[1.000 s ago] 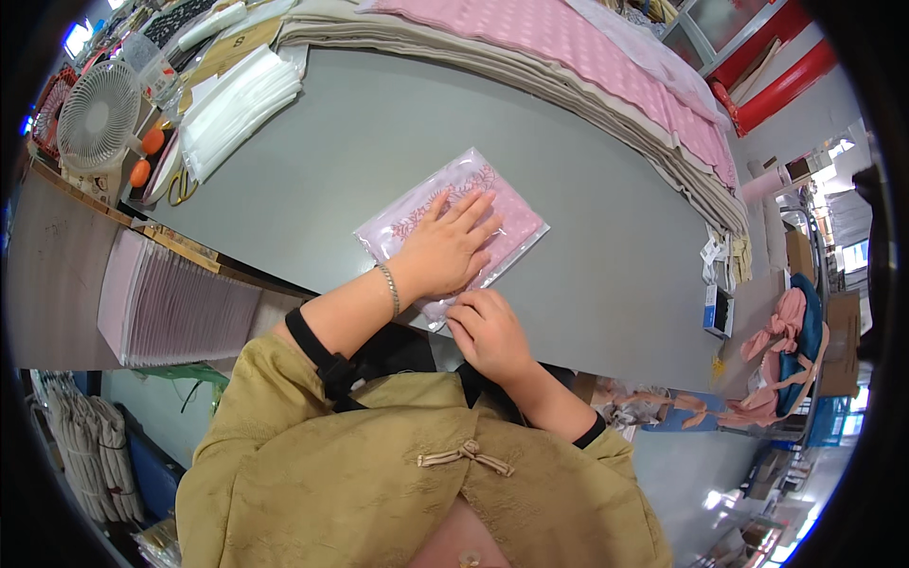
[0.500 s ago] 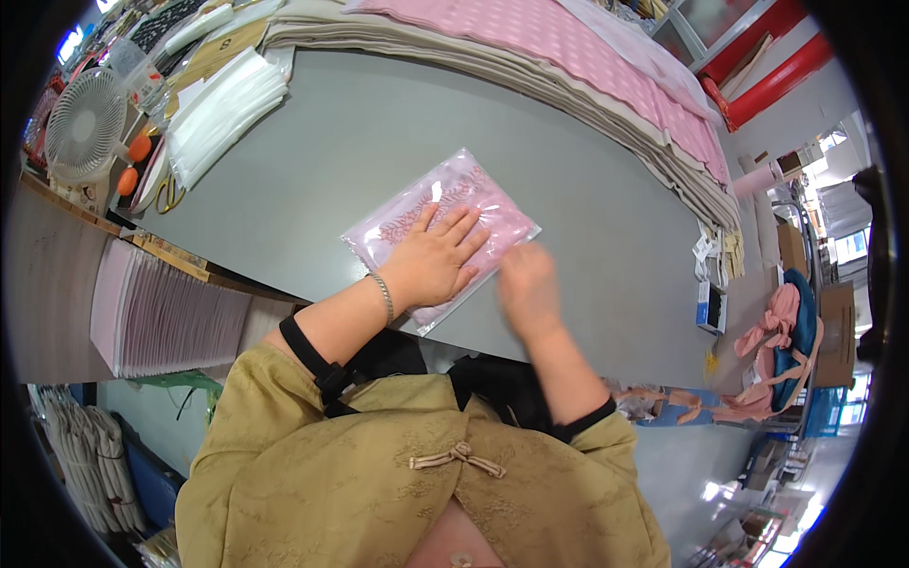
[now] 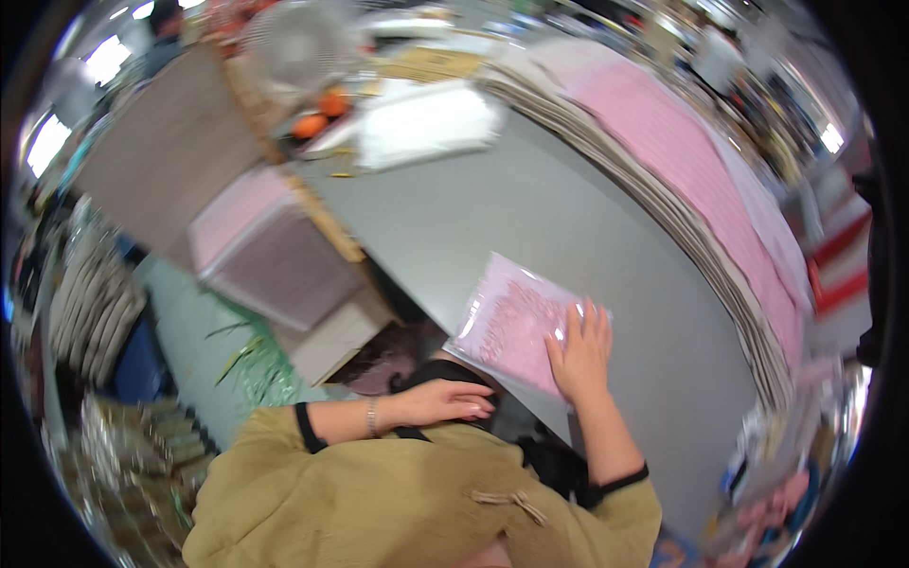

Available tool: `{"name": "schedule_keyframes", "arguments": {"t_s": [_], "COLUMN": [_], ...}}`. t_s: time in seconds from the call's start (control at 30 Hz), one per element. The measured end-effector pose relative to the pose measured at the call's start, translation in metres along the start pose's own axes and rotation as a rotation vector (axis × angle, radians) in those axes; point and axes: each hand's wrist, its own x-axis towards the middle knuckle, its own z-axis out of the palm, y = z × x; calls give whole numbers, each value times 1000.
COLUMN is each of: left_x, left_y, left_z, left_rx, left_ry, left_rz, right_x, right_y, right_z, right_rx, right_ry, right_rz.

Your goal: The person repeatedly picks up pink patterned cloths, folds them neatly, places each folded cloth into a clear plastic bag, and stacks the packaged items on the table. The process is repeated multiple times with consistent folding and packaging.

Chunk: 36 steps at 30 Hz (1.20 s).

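A clear plastic package of folded pink fabric with a reddish branch-like print [image 3: 516, 317] lies on the grey table, its near side at the front edge. My right hand [image 3: 582, 358] rests on the package's right end, fingers spread over the top and thumb apart. Away from the package, my left hand [image 3: 443, 401] hovers low in front of my body, just off the table edge. Its fingers are loosely stretched with nothing seen in them.
Layered beige and pink cloth [image 3: 663, 142] runs along the table's far side. White plastic bags [image 3: 426, 128] lie at the back left, by a fan [image 3: 301, 45] and orange-handled scissors [image 3: 312, 123]. Left of the table stands a stack of pink sheets [image 3: 275, 246].
The view has swung left. My left hand has come off the package and drawn back toward my body. My right hand has gone from beside the package onto its right end.
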Motion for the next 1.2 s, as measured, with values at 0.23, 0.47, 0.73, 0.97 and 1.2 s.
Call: {"name": "schedule_keyframes", "arguments": {"t_s": [0.23,0.47,0.73,0.97,1.2], "left_x": [-64,-176,-180,-196,-168], "left_y": [44,129,118,89,115], "left_z": [-67,-159,-224,-259,-209], "left_rx": [-351,-375,-589,-358,30], "left_ry": [814,1291,1261,1346,1221], "left_rz": [720,1355,1056,855,567], "right_x": [-7,-25,-24,-23,-23], "right_y": [-34,11,9,10,111], "right_z": [13,14,14,10,-53], "right_rx": [464,268,231,267,290], "right_ry": [18,104,136,109,22], "right_rz": [-215,-100,-128,-164,1]}}
